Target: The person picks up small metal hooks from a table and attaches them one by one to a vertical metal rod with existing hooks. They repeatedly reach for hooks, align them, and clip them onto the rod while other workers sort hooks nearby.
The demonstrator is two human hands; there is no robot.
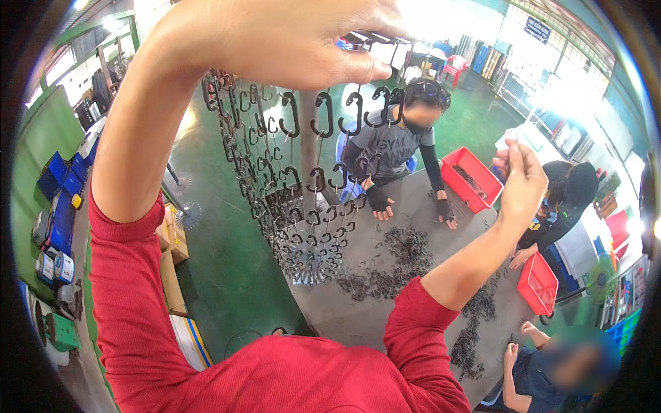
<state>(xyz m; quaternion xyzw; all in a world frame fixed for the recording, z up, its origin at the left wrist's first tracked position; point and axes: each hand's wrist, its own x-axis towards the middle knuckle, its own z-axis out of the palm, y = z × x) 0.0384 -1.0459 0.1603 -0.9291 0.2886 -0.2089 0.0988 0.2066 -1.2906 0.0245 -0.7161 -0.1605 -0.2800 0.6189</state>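
Black C-shaped hooks [322, 115] hang in several tiers on a tall rack of thin wires [303, 237] in front of me. At its top, my left hand [275, 45] reaches across with the thumb apart from the stretched fingers. The upper edge cuts off part of that hand, and nothing shows in its grasp. My right hand [521, 175] is raised over the table's right side, away from the rack. Its thumb and fingertips are pinched together; anything between them is too small to make out. Loose black hooks [406, 251] lie in piles on the grey table [330, 310] below.
Across the table, a person [396, 144] in dark gloves rests both hands near the piles. Two other people [578, 193] sit or lean at the right. Red bins [471, 179] stand along the table's far and right sides. Cardboard boxes [172, 237] are on the floor at left.
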